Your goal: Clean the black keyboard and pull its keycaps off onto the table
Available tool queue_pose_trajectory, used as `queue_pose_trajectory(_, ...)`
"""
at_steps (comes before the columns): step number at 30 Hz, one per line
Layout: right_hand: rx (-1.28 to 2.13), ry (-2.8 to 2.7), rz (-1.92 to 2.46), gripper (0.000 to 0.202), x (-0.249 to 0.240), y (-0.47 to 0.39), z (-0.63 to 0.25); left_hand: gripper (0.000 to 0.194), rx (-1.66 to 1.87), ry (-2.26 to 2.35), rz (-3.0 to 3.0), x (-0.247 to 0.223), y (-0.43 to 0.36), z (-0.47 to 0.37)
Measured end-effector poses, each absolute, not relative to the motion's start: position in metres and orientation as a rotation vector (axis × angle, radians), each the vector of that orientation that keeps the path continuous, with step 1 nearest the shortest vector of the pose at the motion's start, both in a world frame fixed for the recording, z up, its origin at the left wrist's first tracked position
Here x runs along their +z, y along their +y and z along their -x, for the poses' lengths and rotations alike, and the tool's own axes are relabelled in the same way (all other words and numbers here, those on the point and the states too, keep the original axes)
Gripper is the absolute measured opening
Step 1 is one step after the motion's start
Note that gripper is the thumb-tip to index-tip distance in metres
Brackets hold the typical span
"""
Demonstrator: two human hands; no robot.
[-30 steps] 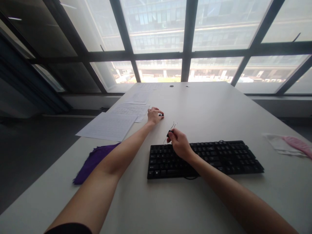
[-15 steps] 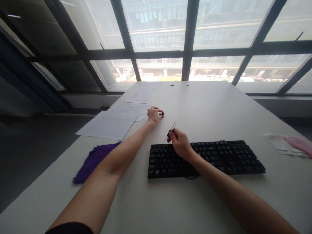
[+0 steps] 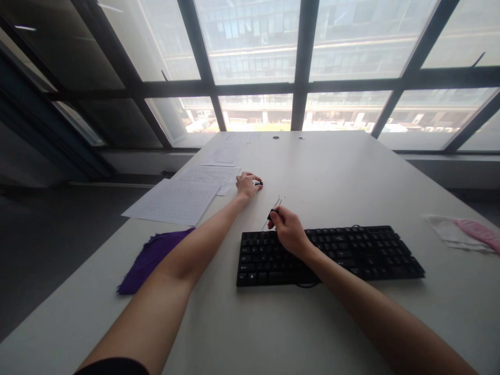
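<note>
My right hand (image 3: 290, 227) is closed on a black binder clip (image 3: 272, 213) and holds it just above the back left part of the black keyboard (image 3: 344, 255). Thin silver wire handles stick out from the clip, above and below the fingers. Farther off, my left hand (image 3: 247, 184) rests low over the table beside the papers. Its thumb and fingers pinch a small black clip (image 3: 258, 183), mostly covered by the fingers, so its exact shape is hard to make out.
Several written sheets of paper (image 3: 183, 200) lie along the table's left edge. A purple cloth (image 3: 150, 263) is partly behind my left forearm. At the right lie a white cloth (image 3: 445, 232) and a pink cloth (image 3: 478, 232). Windows (image 3: 253, 41) stand beyond the white table (image 3: 332, 177).
</note>
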State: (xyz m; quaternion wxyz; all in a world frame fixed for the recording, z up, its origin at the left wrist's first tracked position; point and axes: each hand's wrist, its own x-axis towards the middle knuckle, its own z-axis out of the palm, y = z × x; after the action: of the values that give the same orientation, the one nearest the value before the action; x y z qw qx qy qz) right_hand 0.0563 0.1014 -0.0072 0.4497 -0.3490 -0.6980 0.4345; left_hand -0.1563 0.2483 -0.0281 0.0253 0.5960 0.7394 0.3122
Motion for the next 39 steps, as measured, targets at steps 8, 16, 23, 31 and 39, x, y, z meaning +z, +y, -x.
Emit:
queue_pose_trajectory(8, 1.078, -1.733, 0.871, 0.024, -0.006, 0.1, -0.056, 0.021, 0.977, 2.293, -1.796, -0.032, 0.25, 0.158)
queue_pose_trajectory(16, 1.071, -1.739, 0.864, 0.024, -0.006, 0.101, -0.057, 0.023, 1.004, 2.279, -1.803, -0.033, 0.249, 0.158)
queue_pose_trajectory(23, 1.064, -1.742, 0.865, 0.025, -0.006, 0.1, -0.057, 0.022, 1.002, 2.274, -1.801, -0.032, 0.247, 0.157)
queue_pose_trajectory(31, 1.058, -1.747, 0.872, 0.025, -0.005, 0.1, -0.057, 0.022, 1.0, 2.269, -1.794, -0.031, 0.246, 0.156)
queue_pose_trajectory(39, 1.078, -1.634, 0.858, 0.027, -0.005, 0.101, -0.057, 0.029, 1.038, 2.257, -1.814, -0.021, 0.232, 0.156)
